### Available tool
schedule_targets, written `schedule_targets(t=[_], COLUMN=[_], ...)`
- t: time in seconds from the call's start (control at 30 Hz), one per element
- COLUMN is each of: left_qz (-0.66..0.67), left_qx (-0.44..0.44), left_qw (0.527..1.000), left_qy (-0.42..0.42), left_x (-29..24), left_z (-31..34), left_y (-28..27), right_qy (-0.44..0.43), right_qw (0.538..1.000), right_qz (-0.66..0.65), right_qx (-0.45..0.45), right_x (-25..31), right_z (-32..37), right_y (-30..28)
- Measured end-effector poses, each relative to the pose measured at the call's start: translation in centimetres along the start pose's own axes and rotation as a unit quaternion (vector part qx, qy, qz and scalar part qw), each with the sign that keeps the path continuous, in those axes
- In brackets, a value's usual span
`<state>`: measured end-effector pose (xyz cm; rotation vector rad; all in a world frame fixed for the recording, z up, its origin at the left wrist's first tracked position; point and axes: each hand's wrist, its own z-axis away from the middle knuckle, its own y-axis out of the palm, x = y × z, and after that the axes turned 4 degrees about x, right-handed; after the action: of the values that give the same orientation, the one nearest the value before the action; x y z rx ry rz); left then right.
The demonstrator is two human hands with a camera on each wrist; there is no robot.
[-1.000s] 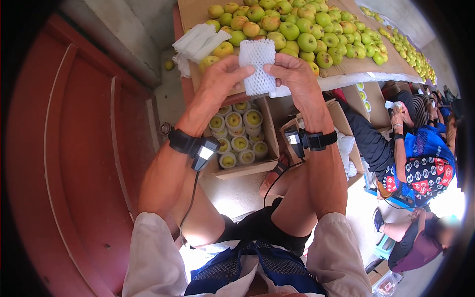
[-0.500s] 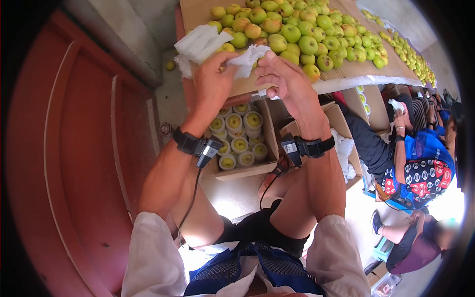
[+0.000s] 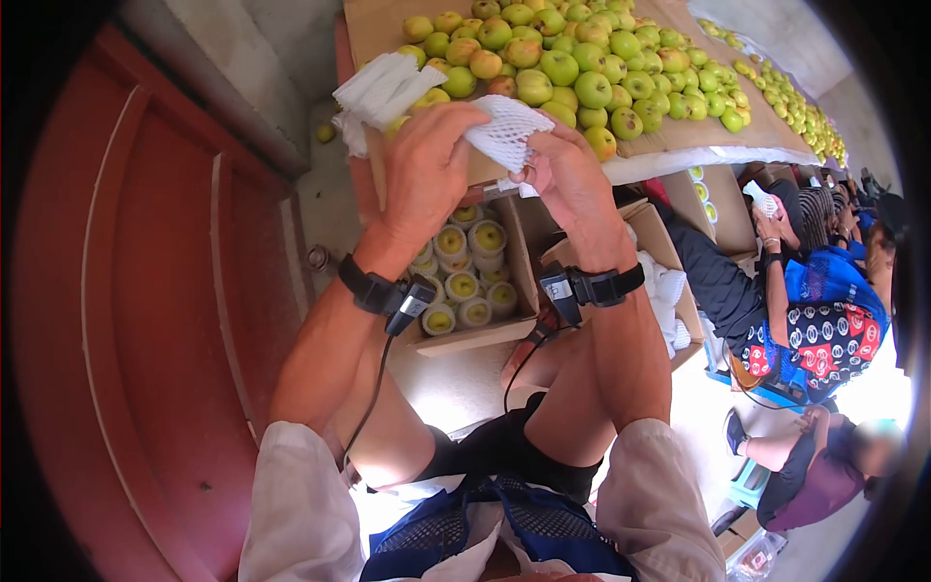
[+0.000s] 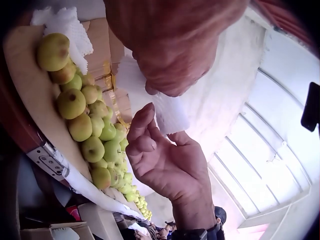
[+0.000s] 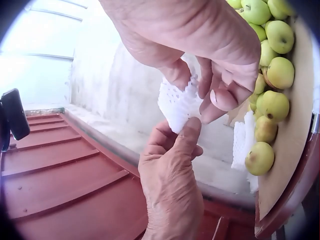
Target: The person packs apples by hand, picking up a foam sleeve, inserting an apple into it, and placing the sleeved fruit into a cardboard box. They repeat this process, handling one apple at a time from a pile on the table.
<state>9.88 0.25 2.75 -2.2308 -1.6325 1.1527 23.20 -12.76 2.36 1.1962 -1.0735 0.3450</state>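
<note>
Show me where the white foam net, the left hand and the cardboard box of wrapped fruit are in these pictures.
foam net [image 3: 506, 131], head view, on the middle of its visible mesh.
left hand [image 3: 427, 170], head view, on the back of the hand.
cardboard box [image 3: 480, 333], head view, on its near wall.

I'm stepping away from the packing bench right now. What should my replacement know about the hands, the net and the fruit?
Left hand: pinches the foam net at its left side.
Right hand: pinches the same net from the right; no fruit shows inside it.
Spare nets lie beside the loose apples.
Done: the box below holds rows of netted apples.
Left: an apple probably goes into this net next; many loose apples wait.
</note>
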Motion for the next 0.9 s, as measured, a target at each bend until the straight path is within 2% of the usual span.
schedule_targets(t=[0.07,0.17,0.27,0.47,0.57,0.7,0.77,0.8,0.9], left_qz=[0.016,0.114,0.311,0.398,0.371,0.337,0.354,0.397,0.505], left_qx=[0.01,0.089,0.139,0.098,0.076,0.062,0.044,0.03,0.003], left_qw=[1.0,0.987,0.916,0.876,0.878,0.901,0.899,0.872,0.79], left_qy=[-0.011,-0.068,-0.211,-0.254,-0.291,-0.267,-0.253,-0.284,-0.349], left_x=[-0.4,0.4,-0.2,-0.6,-1.0,0.2,1.3,1.2,1.3], left_z=[-0.1,0.2,0.0,0.1,-0.4,-0.2,-0.1,-0.2,-0.1], left_y=[0.4,1.0,0.6,1.4,1.1,1.8,2.4,2.3,2.1], right_qy=[-0.031,-0.077,-0.115,-0.183,-0.203,-0.195,-0.226,-0.24,-0.121], right_qw=[0.996,0.978,0.954,0.911,0.883,0.854,0.844,0.839,0.905], right_qz=[0.077,0.179,0.262,0.358,0.41,0.473,0.475,0.476,0.391], right_qx=[-0.027,-0.074,-0.093,-0.095,-0.106,-0.098,-0.104,-0.107,-0.112], right_x=[-0.1,0.1,-0.4,-2.7,-3.0,-2.7,-2.7,-2.7,-2.1], right_z=[-0.2,0.0,-0.2,-1.5,-1.2,-0.6,-0.5,-0.5,-0.3], right_y=[-0.1,1.0,1.3,-0.4,0.4,1.3,1.3,1.3,1.6])
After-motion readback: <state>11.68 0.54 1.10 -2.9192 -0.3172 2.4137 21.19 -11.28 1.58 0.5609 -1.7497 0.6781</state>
